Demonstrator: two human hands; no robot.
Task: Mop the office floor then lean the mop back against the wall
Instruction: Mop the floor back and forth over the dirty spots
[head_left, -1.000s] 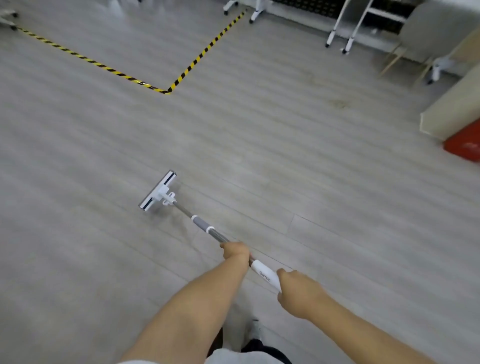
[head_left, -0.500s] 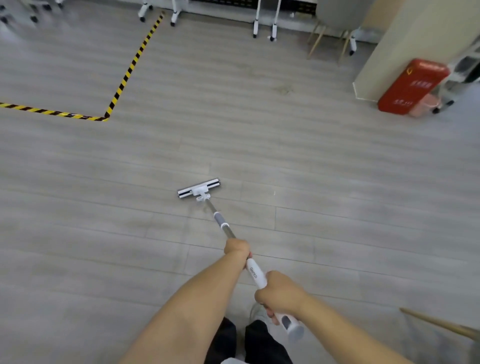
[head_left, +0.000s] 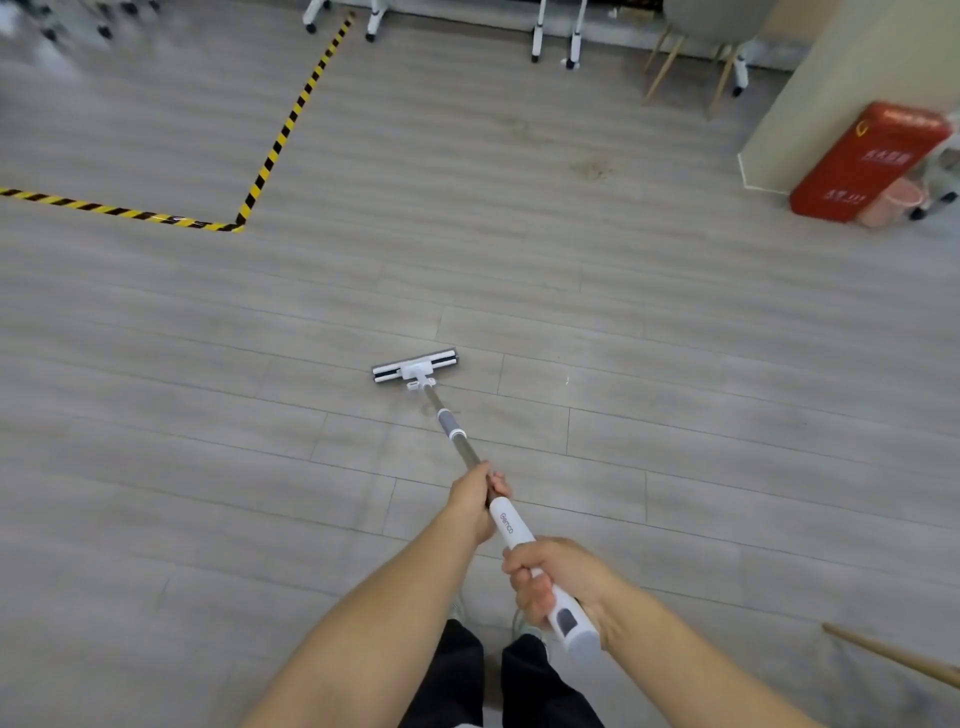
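A flat mop with a white head rests on the grey plank floor straight ahead of me. Its metal pole runs back towards me into a white grip. My left hand is closed around the pole where the metal meets the white grip. My right hand holds the white grip lower down, near its end. My dark trousers and shoes show below the hands.
Yellow-black tape marks a corner on the floor at left. Wheeled frame legs and chair legs line the far wall. A cream pillar, a red cabinet and a pink bin stand at right. A wooden stick pokes in at lower right.
The mop head has swung from my left to straight ahead and now lies crosswise. My view has turned right, bringing in the pillar and red cabinet. Both hands keep their hold.
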